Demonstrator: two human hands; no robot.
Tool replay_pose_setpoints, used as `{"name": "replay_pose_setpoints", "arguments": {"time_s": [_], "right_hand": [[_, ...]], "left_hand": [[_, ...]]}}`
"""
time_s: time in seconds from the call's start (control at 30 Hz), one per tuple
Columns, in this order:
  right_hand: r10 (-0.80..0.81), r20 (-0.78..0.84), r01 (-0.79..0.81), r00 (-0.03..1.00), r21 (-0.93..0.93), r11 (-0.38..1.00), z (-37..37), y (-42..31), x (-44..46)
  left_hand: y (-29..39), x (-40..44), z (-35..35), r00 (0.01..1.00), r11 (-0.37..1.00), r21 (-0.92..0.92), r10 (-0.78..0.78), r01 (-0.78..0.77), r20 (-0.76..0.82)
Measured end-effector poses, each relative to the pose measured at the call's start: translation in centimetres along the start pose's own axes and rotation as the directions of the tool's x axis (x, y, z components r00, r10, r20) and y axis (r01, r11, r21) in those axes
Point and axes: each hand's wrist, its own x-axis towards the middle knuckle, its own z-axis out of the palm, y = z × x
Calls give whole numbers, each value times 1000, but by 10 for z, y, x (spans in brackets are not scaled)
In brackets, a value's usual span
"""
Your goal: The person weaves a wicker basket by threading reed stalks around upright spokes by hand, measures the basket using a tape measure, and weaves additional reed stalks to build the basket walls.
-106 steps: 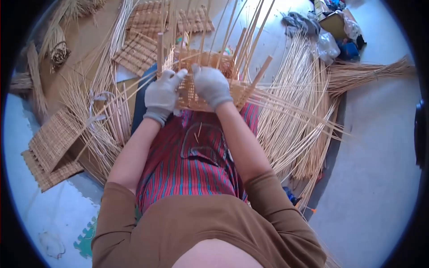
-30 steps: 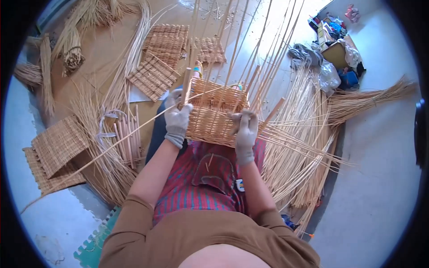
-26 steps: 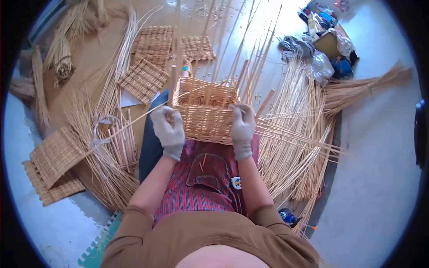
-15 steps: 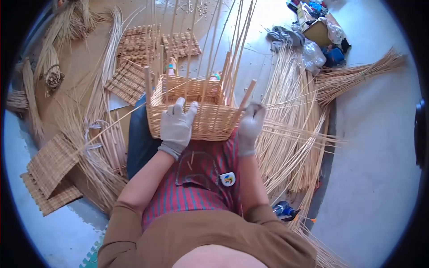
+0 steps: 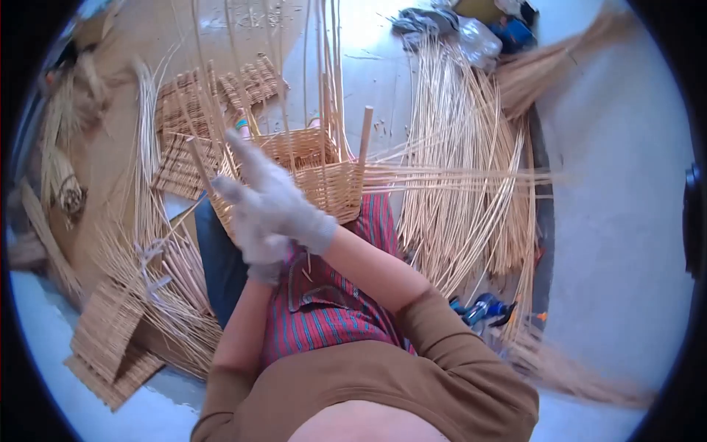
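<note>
We have the wicker basket (image 5: 337,188) over the lap, just beyond the striped apron (image 5: 331,324), with its mouth up and thin stakes (image 5: 286,125) rising from its walls; one thick post (image 5: 365,136) stands at its right side, and a second post (image 5: 197,163) leans outward at the left; the right hand (image 5: 276,205) crosses in front of the left hand (image 5: 258,247) near the left corner; the right fingers look stretched and parted, with nothing we can make out between them; the left fingers are mostly covered, so we cannot tell their state, nor whether either hand touches the weave; loose canes (image 5: 471,174) reach out from the right side over a spread of reeds (image 5: 471,228); we judge the step in hand to be weaving the near wall; the next move, we think, calls for uncrossing the hands, steadying the left corner and picking out one strand.
</note>
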Motion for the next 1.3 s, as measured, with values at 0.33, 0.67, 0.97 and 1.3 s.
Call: {"name": "replay_pose_setpoints", "arguments": {"time_s": [0.33,0.67,0.97,1.3], "right_hand": [[538,-321,-156,779,732,663,85,119,92],[138,-315,37,939,493,869,65,45,56],[10,-476,190,880,370,909,63,53,18],[581,-394,-181,712,696,694,-22,77,-54]], "left_hand": [[1,48,-82,999,885,463,34,-48,38],[-6,68,-96,995,920,389,15,-53,101],[-9,69,-106,988,906,419,-16,-50,153],[14,65,-89,963,919,305,202,-250,179]]}}
